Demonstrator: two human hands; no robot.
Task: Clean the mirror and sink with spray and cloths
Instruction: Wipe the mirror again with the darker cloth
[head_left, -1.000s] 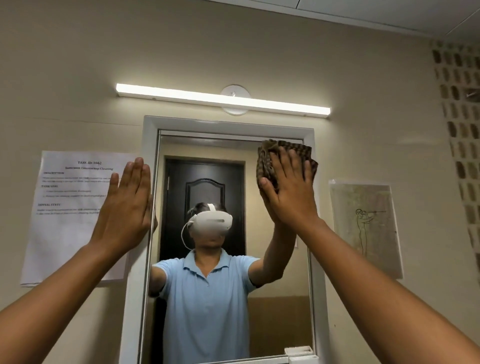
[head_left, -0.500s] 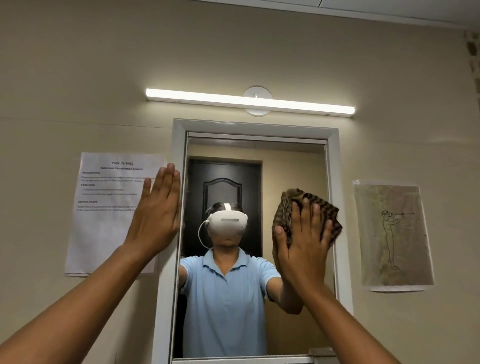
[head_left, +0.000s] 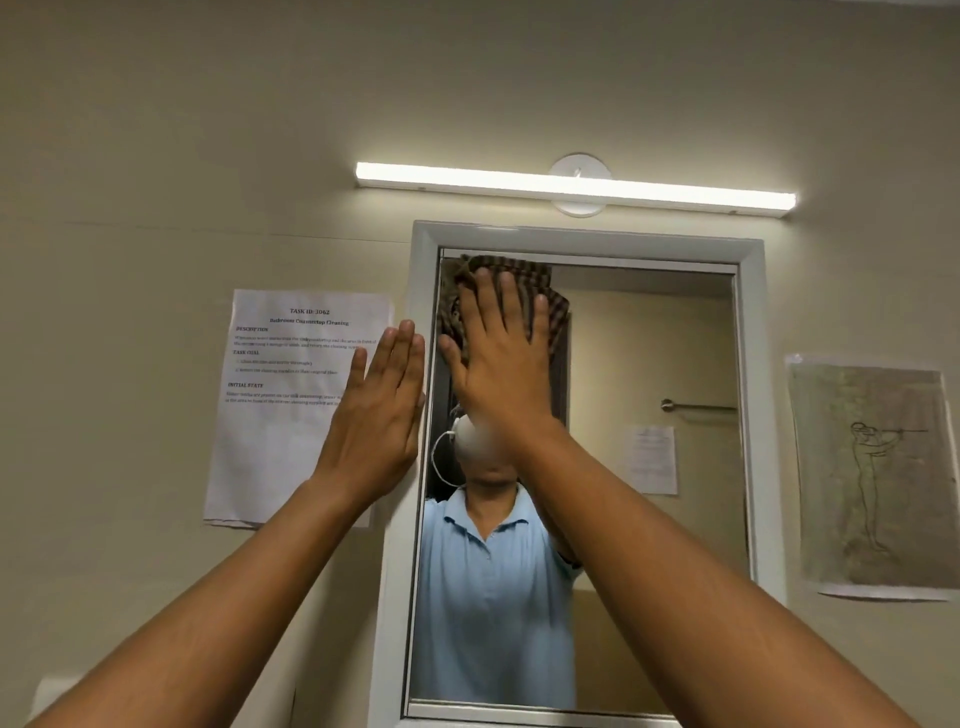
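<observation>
A tall mirror (head_left: 649, 364) in a white frame (head_left: 750, 415) hangs on the beige wall. My right hand (head_left: 498, 364) presses a brown checked cloth (head_left: 550, 306) flat against the glass at the mirror's upper left corner. My left hand (head_left: 379, 415) lies flat, fingers together, on the wall and the frame's left edge, holding nothing. The mirror reflects a person in a light blue shirt. Sink and spray are out of view.
A lit tube lamp (head_left: 571, 187) runs above the mirror. A printed task sheet (head_left: 291, 395) is taped to the wall on the left, partly behind my left hand. A paper with a line drawing (head_left: 872, 478) hangs on the right.
My right hand has swept the cloth from the mirror's right side across to its upper left corner. The left hand has stayed on the frame's left edge. The view has shifted left.
</observation>
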